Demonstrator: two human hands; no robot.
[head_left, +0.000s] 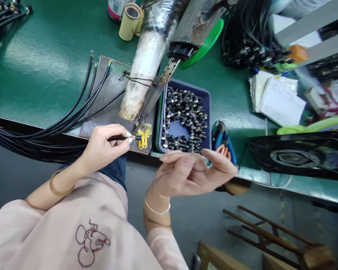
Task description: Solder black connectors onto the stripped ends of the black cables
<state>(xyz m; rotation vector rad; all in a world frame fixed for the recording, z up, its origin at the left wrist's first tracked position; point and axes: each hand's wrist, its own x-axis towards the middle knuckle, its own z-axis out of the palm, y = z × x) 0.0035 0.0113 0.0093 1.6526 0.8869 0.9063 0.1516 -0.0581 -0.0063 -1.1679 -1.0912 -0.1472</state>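
Note:
My left hand [104, 142] is closed in a pinch on a black cable [116, 138], close to its end. That end points right, at a small yellow clip-like fixture [142, 138] on the edge of a grey board [101, 116]. Whether the tip touches the fixture I cannot tell. Just above it, a soldering iron's slotted metal shaft [163, 77] slants down. My right hand [190, 172] hovers in front of a blue bin [209, 112] of small black connectors [183, 108]. Its fingers are loosely bent and apart, with nothing visible in them.
Several black cables [73, 116] with bared coloured wires lie across the board. A plastic-wrapped duct [149, 56] hangs over it. Pliers [221, 137] lie right of the bin, and a black fan [298, 155] stands farther right. A wooden stool [281, 240] is on the floor.

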